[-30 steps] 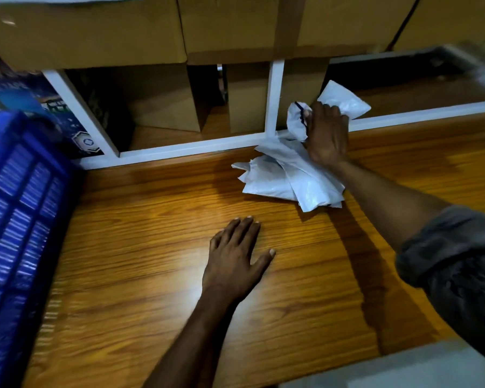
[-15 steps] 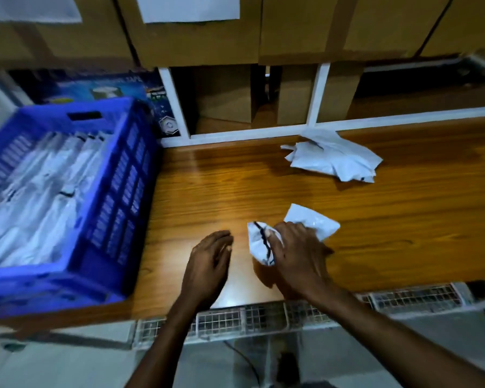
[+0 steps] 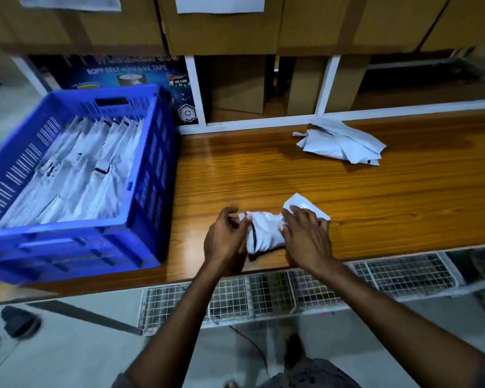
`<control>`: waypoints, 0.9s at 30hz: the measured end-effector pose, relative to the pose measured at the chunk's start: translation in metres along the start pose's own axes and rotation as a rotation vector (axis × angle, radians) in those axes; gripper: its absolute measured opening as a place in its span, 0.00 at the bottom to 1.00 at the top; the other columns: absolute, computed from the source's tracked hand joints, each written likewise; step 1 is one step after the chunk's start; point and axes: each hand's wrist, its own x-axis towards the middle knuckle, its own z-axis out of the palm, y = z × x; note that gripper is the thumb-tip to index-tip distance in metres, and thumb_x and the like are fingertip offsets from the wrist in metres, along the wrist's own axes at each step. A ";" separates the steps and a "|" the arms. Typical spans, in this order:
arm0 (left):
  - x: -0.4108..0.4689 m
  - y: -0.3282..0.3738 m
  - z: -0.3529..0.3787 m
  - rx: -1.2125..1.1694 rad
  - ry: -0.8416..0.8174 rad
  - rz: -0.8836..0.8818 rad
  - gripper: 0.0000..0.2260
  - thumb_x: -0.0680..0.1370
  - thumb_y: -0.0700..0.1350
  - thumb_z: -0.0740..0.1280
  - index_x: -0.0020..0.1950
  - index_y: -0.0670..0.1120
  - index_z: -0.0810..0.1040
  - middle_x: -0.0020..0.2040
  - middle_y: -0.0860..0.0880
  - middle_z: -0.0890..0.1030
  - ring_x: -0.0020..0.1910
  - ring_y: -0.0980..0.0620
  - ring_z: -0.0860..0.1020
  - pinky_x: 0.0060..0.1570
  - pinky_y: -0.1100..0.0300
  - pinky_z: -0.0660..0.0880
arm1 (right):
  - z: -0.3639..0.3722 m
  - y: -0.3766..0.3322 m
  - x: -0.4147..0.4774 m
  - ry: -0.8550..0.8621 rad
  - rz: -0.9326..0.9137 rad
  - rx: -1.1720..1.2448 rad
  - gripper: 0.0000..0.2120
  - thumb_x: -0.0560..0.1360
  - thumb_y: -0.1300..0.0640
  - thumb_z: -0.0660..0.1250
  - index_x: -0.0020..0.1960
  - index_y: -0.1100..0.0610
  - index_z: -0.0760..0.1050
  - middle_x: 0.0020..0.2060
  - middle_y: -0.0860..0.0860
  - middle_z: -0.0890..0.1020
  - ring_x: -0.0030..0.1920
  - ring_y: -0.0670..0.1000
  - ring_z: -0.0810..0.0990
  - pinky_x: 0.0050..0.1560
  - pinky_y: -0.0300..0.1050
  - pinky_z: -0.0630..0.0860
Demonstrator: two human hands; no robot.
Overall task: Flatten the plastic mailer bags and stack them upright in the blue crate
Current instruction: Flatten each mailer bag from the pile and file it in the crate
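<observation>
Head: mailer bag [image 3: 263, 233] under right hand [image 3: 305, 239]

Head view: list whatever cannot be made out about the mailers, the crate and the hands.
All in the head view:
Crumpled mailer: both ends covered by the left hand and right hand.
Left hand's grip: its own back hides the fingertips; pinch or mere touch unclear.
Blue crate: left side cut off by the frame edge; the bags inside too blurred to count.
Far pile of mailers: layers overlap, number unclear.
</observation>
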 end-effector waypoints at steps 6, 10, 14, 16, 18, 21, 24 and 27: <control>0.017 -0.002 -0.004 0.211 0.194 0.174 0.18 0.81 0.42 0.65 0.71 0.51 0.75 0.60 0.47 0.83 0.58 0.43 0.79 0.55 0.48 0.77 | -0.002 0.014 0.013 0.119 0.070 -0.011 0.22 0.84 0.46 0.54 0.75 0.52 0.70 0.74 0.51 0.71 0.72 0.55 0.68 0.65 0.56 0.66; 0.005 0.021 0.020 0.516 0.064 0.441 0.21 0.85 0.49 0.55 0.77 0.44 0.71 0.74 0.44 0.74 0.72 0.42 0.71 0.68 0.48 0.69 | 0.011 0.008 0.024 -0.035 -0.138 -0.010 0.28 0.83 0.43 0.44 0.80 0.51 0.61 0.80 0.51 0.61 0.81 0.53 0.56 0.77 0.58 0.55; -0.007 -0.011 0.048 0.723 -0.023 0.417 0.28 0.87 0.56 0.48 0.82 0.43 0.61 0.82 0.45 0.60 0.82 0.44 0.57 0.77 0.47 0.58 | 0.031 0.018 0.025 -0.077 -0.166 -0.050 0.31 0.84 0.39 0.43 0.83 0.50 0.48 0.83 0.51 0.49 0.82 0.53 0.45 0.80 0.58 0.47; -0.008 -0.022 0.050 0.705 0.019 0.388 0.28 0.86 0.58 0.49 0.83 0.46 0.60 0.83 0.47 0.58 0.83 0.46 0.56 0.78 0.48 0.56 | 0.035 0.024 0.027 -0.090 -0.147 -0.015 0.32 0.84 0.36 0.42 0.83 0.47 0.43 0.83 0.50 0.45 0.82 0.52 0.41 0.80 0.57 0.47; -0.006 -0.022 0.053 0.694 0.049 0.358 0.28 0.86 0.59 0.51 0.83 0.47 0.61 0.83 0.48 0.59 0.82 0.47 0.56 0.79 0.49 0.57 | 0.035 0.023 0.031 -0.082 -0.139 0.003 0.32 0.83 0.35 0.41 0.83 0.46 0.43 0.83 0.51 0.46 0.82 0.52 0.41 0.80 0.58 0.48; -0.002 -0.020 0.055 0.699 0.048 0.338 0.28 0.86 0.59 0.52 0.82 0.47 0.63 0.83 0.47 0.60 0.82 0.47 0.57 0.79 0.49 0.58 | 0.034 0.025 0.036 -0.104 -0.149 0.013 0.33 0.82 0.33 0.41 0.83 0.45 0.45 0.83 0.54 0.45 0.82 0.54 0.42 0.80 0.58 0.50; -0.003 -0.020 0.052 0.707 0.025 0.325 0.29 0.85 0.61 0.53 0.83 0.49 0.61 0.83 0.48 0.60 0.83 0.48 0.55 0.80 0.49 0.56 | 0.029 0.035 0.040 -0.133 -0.127 0.037 0.37 0.79 0.27 0.41 0.83 0.42 0.42 0.82 0.52 0.42 0.82 0.52 0.39 0.80 0.58 0.47; -0.003 -0.019 0.050 0.718 0.002 0.264 0.31 0.84 0.64 0.53 0.84 0.51 0.58 0.84 0.49 0.57 0.83 0.49 0.54 0.80 0.49 0.55 | 0.024 0.041 0.042 -0.146 -0.123 0.007 0.41 0.77 0.23 0.39 0.83 0.43 0.41 0.82 0.51 0.41 0.81 0.51 0.37 0.79 0.61 0.39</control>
